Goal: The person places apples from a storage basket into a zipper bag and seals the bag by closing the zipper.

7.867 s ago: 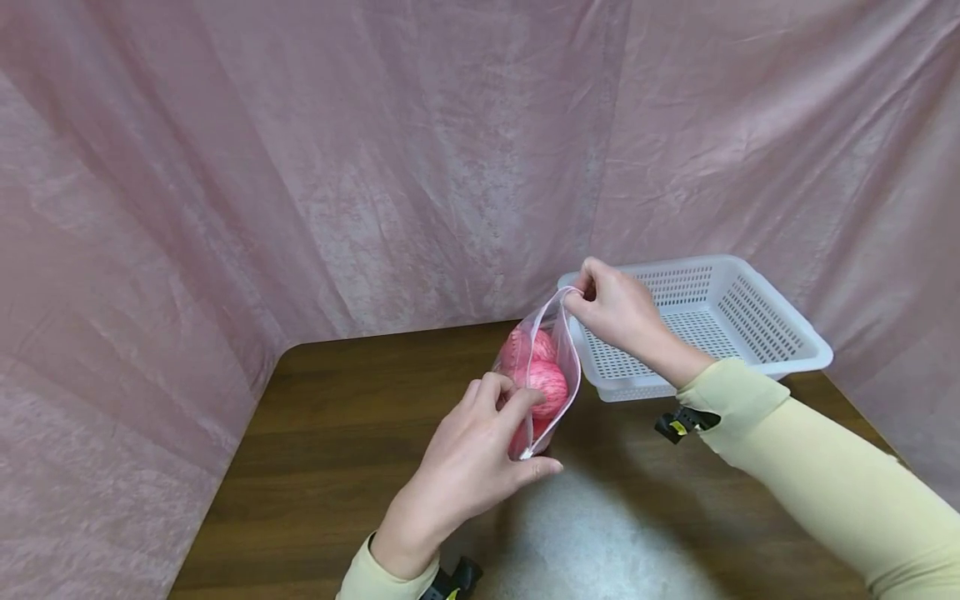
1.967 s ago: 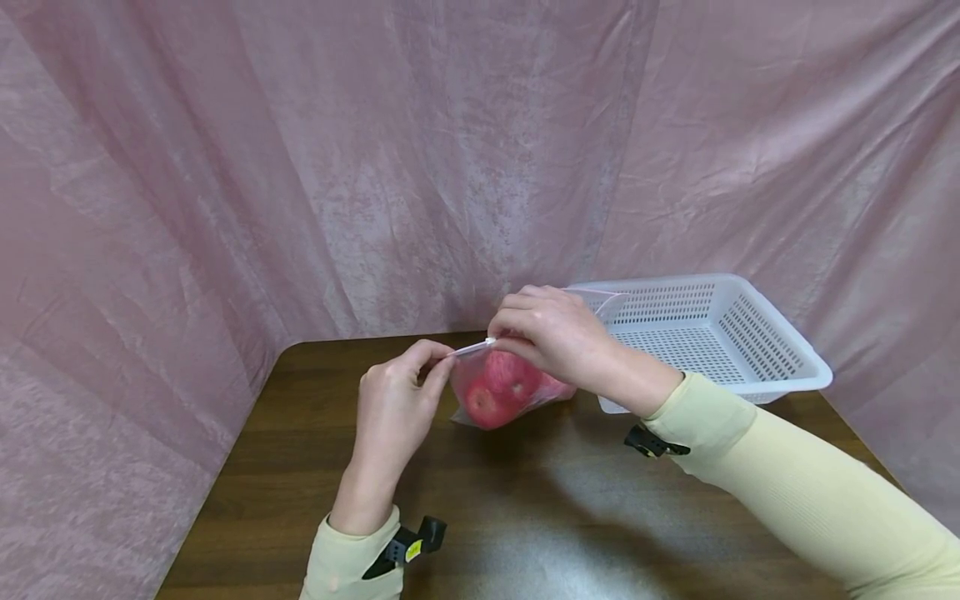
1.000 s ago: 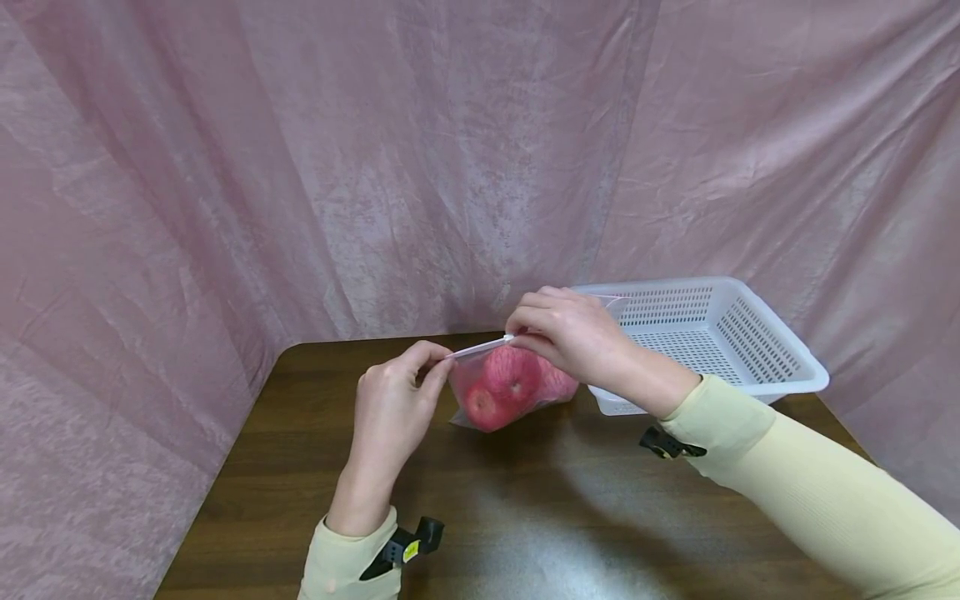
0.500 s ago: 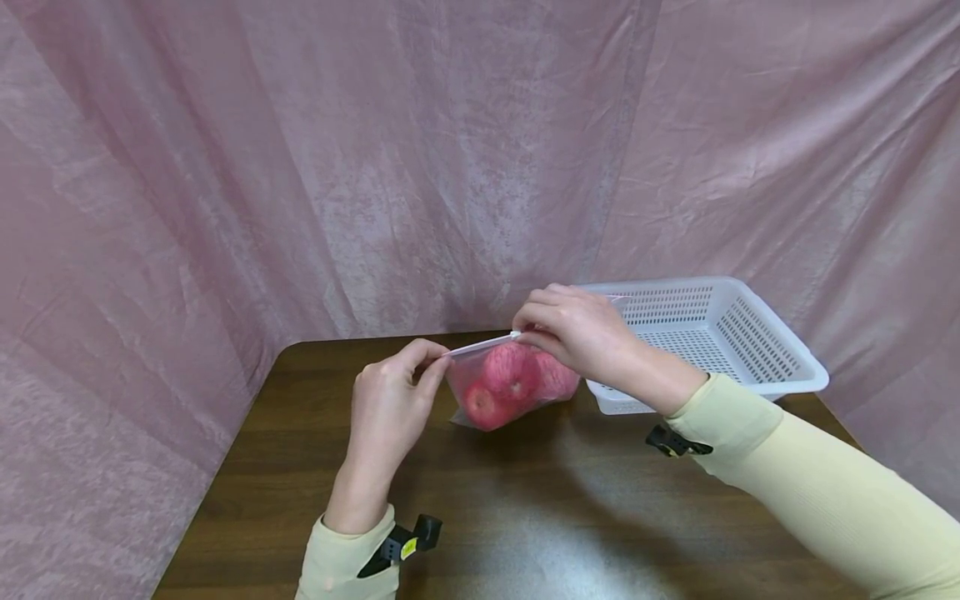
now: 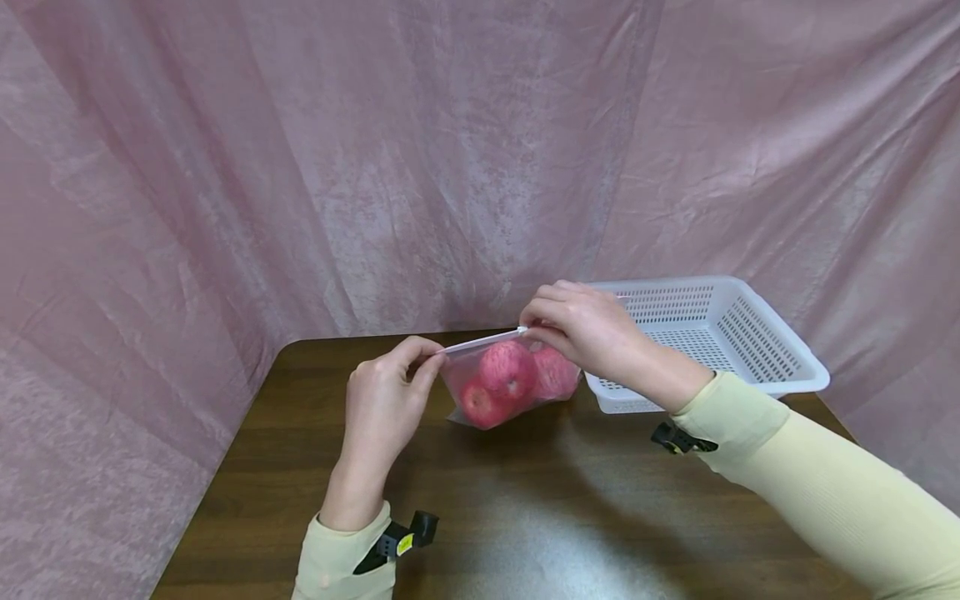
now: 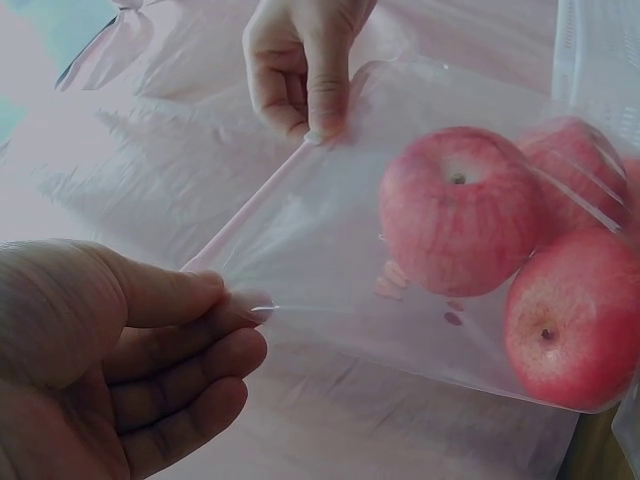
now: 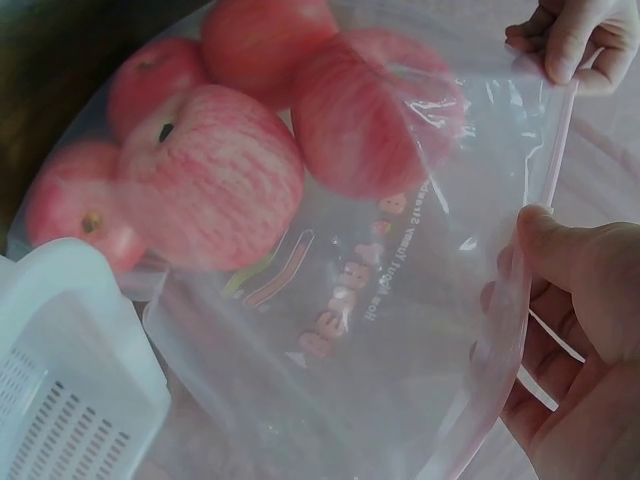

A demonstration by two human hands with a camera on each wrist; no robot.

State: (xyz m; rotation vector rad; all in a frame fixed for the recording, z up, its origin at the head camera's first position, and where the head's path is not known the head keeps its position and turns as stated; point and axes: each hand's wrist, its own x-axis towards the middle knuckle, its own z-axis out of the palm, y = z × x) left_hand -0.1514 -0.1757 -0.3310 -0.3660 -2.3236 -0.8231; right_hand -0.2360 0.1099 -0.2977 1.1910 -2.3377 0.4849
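A clear slider zip bag [image 5: 461, 372] with several red apples [image 5: 508, 368] inside hangs tilted between the two hands, close over the table. My left hand [image 5: 384, 408] pinches the left end of its white zip strip between thumb and forefinger. Further along the strip, my right hand [image 5: 588, 329] pinches the small white slider [image 5: 522, 331]. Between the hands the strip is taut and its edges lie together. In the right wrist view, the bag's mouth [image 7: 500, 400] beyond the slider is loose and parted, and printed lettering [image 7: 345, 305] shows on the plastic.
A white perforated plastic basket [image 5: 780, 375] stands at the back right, just behind the right hand. Dark brown wood makes up the table [image 5: 300, 467]. Pink curtain cloth [image 5: 450, 167] hangs behind it and at both sides.
Earlier the bag's mouth gaped in both hands. Since then the right hand has drawn the slider rightward along the strip, lengthening the joined part. The left hand has shifted slightly left, still pinching the end.
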